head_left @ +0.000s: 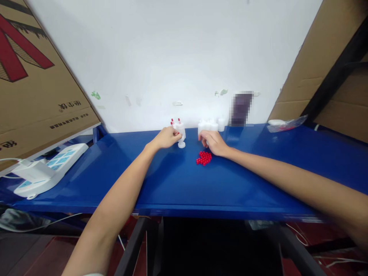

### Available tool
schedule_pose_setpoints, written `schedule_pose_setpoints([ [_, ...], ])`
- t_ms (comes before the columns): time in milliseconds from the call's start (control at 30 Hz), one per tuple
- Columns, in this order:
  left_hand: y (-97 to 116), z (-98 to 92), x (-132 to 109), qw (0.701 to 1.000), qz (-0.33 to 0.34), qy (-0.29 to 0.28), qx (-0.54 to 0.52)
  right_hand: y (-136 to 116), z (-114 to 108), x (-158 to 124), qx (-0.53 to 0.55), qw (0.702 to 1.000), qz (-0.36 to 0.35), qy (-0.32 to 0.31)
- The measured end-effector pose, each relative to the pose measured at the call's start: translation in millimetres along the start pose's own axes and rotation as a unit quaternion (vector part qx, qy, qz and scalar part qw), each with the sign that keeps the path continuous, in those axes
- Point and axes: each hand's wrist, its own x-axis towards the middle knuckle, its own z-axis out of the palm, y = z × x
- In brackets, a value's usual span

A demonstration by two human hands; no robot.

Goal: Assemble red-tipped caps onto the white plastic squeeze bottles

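Observation:
My left hand [168, 138] has its fingertips pinched on a small red cap [178, 133], just above a small white piece with a round base [181, 145] on the blue table. Right behind it stand several white bottles [181, 129] with red tips. My right hand [213, 142] is lowered in front of a group of white bottles [207, 125], fingers curled down. A speck of white shows by its fingertips, too small to name. Just in front of the right hand lies a pile of small red caps [204, 158].
A white power strip [67, 155] with a plugged-in white adapter [36, 170] lies on the table's left end. A clear plastic bag [289, 124] rests at the back right. A white wall [161, 57] rises behind the blue table [178, 188], with cardboard [43, 88] at the left.

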Motion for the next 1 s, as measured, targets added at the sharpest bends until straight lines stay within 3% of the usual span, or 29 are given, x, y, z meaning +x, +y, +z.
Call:
schedule_pose_setpoints([
  [200, -3, 3.2, 0, 0.999, 0.014, -0.031, -0.014, -2, 0, 0, -0.017, 1.0, -0.002, -0.004],
  [433, 2, 2.2, 0, 1.0, 0.026, 0.005, -0.008, -1, 0, -1, 0.008, 1.0, -0.007, -0.004],
  [600, 16, 1.5, -4, 0.996, 0.061, 0.065, -0.008, -4, 0, -2, 0.044, 0.999, -0.002, 0.005],
  [800, 22, 8.5, -5, 0.993, 0.075, 0.085, 0.043, -2, 0, 0, 0.044, 0.999, -0.019, -0.007],
  [1000, 35, 25.8, -7, 0.992, 0.12, 0.042, 0.003, -5, -1, 4, -0.02, 0.999, 0.009, -0.036],
])
